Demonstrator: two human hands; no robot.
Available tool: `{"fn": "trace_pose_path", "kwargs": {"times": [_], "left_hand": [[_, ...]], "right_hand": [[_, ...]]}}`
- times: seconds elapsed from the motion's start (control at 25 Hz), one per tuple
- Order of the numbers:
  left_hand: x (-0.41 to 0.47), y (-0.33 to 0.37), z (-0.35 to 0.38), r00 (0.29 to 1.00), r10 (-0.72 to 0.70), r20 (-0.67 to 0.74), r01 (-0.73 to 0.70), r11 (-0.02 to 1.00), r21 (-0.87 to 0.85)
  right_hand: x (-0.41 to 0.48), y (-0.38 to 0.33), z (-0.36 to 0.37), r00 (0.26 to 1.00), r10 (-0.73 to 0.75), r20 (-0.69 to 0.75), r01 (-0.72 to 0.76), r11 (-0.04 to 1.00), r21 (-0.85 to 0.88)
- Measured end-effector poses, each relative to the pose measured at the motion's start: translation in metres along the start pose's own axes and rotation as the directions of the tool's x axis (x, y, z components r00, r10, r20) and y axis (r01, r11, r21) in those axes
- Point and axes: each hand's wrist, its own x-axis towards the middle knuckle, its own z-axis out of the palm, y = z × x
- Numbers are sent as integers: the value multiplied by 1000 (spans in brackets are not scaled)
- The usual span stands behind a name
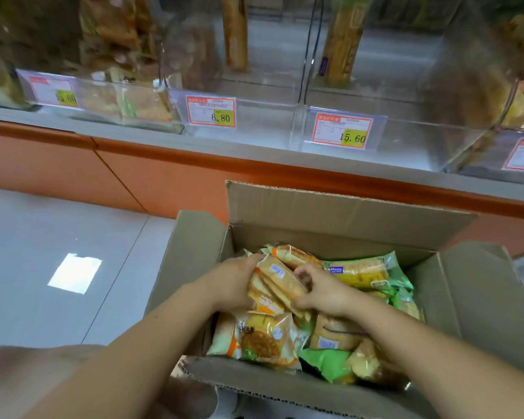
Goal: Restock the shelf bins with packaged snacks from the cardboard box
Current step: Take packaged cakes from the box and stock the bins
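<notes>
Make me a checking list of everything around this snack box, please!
Surface: grey tiled floor with a bright light patch.
Job's things: open cardboard box full of snack packets; orange packets on top, green packets lower right; clear shelf bins above, the middle ones nearly empty.
Clutter: nothing seen.
Hands: left hand and right hand both grip the orange packets inside the box.
Cables: nothing seen.
Surroundings: orange shelf base; price tags reading 6.80 and 15.60 on the bins.
</notes>
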Motion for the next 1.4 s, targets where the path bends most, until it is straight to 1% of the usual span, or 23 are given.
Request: {"fn": "trace_pose_path", "kwargs": {"times": [0.04,0.12,0.16,0.24,0.28,0.32,0.36,0.44,0.6,0.76,0.84,0.88,0.92,0.96,1.0,1.04,1.08,1.12,1.16,1.2,1.24,1.32,1.4], "left_hand": [[1,-1,-1,1000,-7,9,7,1000,0],[3,1,-3,999,-34,40,30,995,95],[3,2,-3,998,-43,53,34,986,161],[1,6,-3,994,-58,93,34,970,240],[1,7,-3,991,-67,118,34,965,261],[1,9,-2,987,-74,142,31,957,287],[0,11,-1,982,-82,169,25,949,314],[1,14,0,972,-96,213,22,945,327],[1,13,-3,968,-95,232,55,983,174],[2,14,-4,990,-55,133,45,996,80],[5,19,-4,999,-31,30,33,995,-98],[5,24,-5,999,-29,-19,23,965,-262],[6,30,-5,998,-46,-31,25,876,-482],[6,38,-5,998,-58,-4,37,699,-714],[6,45,-5,998,-58,33,56,473,-879],[7,49,-4,996,-70,47,64,268,-961],[8,48,-5,994,-100,43,57,140,-988],[9,45,-7,989,-145,32,45,90,-995],[10,40,-9,982,-187,22,37,80,-996],[10,36,-11,976,-216,16,34,83,-996],[11,31,-12,974,-228,18,37,81,-996],[12,24,-11,970,-238,54,70,62,-996],[14,21,-8,964,-245,103,131,99,-986]], "right_hand": [[-7,3,-10,999,30,21,-32,993,110],[-23,14,-29,994,91,61,-106,936,336],[-30,20,-35,991,93,96,-128,861,492],[-39,26,-39,986,53,158,-157,616,772],[-41,28,-40,983,42,176,-172,520,837],[-41,31,-40,981,35,193,-187,460,868],[-41,33,-39,978,18,209,-197,424,884],[-41,35,-38,970,-14,243,-218,394,893],[-43,40,-38,965,-50,256,-218,383,897],[-46,38,-38,965,-112,236,-180,371,911],[-48,34,-37,964,-142,224,-161,354,921],[-48,29,-36,964,-148,220,-157,353,923],[-48,22,-35,963,-156,219,-150,362,920],[-48,14,-35,962,-165,219,-138,399,906],[-48,5,-35,965,-155,212,-115,476,872],[-47,-1,-38,978,-113,177,-75,598,798],[-44,-3,-44,993,-48,104,-36,736,676],[-42,1,-53,1000,30,-6,-23,861,508],[-40,9,-63,987,93,-128,-49,951,306],[-38,23,-72,970,136,-200,-117,987,107],[-36,35,-78,965,173,-197,-185,982,-47],[-36,49,-73,956,290,-40,-290,916,-276],[-33,52,-55,934,354,50,-292,835,-467]]}}
